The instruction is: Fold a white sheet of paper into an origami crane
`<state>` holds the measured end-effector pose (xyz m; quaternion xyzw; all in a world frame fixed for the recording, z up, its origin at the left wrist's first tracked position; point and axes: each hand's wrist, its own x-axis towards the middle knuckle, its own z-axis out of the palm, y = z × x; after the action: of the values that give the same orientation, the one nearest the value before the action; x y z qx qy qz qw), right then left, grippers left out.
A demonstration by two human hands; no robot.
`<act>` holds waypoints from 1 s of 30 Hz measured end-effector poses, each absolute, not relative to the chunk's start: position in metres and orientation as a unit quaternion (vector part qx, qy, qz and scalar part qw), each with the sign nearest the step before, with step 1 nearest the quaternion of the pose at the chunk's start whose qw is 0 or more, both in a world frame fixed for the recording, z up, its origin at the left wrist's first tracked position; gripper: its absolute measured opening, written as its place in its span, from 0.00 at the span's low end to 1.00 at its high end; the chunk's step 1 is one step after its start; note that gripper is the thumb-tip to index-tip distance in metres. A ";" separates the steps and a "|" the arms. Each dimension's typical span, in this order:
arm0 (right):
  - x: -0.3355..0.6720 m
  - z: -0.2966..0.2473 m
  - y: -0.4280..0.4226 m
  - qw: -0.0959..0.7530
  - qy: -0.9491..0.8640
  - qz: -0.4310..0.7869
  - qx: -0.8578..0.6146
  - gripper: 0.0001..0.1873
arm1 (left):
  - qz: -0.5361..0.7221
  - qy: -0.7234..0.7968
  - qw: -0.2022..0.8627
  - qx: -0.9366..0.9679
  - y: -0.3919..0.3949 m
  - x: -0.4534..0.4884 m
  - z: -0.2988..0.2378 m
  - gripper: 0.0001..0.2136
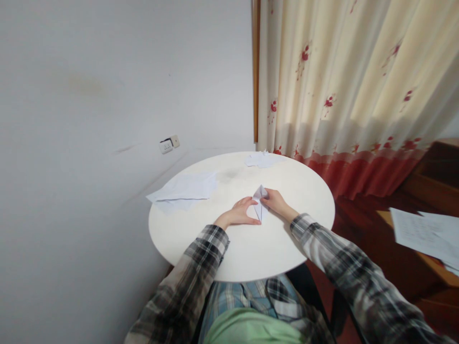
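A small piece of folded white paper (258, 210) lies on the round white table (247, 253), narrowing to a point toward me. On its left side, my left hand (241, 213) holds it against the tabletop, the index finger at the upper left edge and the thumb at the lower tip, with a wide gap between them. My right hand (274, 200) pinches the raised upper part from the right. The fingertips of that hand partly cover the fold.
Loose white sheets (186, 187) lie at the table's left, and more paper pieces (263, 159) at its far edge. A wall with a socket (166, 146) borders the left. Behind hangs a flowered curtain (340, 86). Written papers (423, 234) rest on wooden furniture at right.
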<state>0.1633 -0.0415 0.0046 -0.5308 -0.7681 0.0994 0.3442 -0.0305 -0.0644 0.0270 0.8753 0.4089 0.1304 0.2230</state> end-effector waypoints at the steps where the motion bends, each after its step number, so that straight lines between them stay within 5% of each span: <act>1: 0.163 0.005 -0.042 0.346 -0.767 0.102 -0.530 0.07 | 0.130 0.408 0.223 0.876 -0.065 -0.031 0.027 0.38; 4: 0.163 0.005 -0.042 0.351 -0.768 0.110 -0.524 0.08 | 0.141 0.404 0.235 0.873 -0.064 -0.030 0.027 0.37; 11: 0.164 0.003 -0.040 0.356 -0.765 0.127 -0.521 0.08 | 0.345 0.402 0.297 0.795 -0.052 -0.027 0.015 0.12; 18: 0.159 0.007 -0.044 0.360 -0.763 0.222 -0.489 0.10 | 0.371 0.434 0.338 0.748 -0.045 -0.030 0.010 0.16; 30: 0.158 0.010 -0.046 0.378 -0.762 0.237 -0.469 0.17 | 0.392 0.428 0.305 0.755 -0.038 -0.029 0.003 0.06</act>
<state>0.1581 -0.0465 0.0100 -0.4692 -0.7617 0.2373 0.3785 -0.0285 -0.0383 0.0035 0.7551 0.4279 0.3919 0.3051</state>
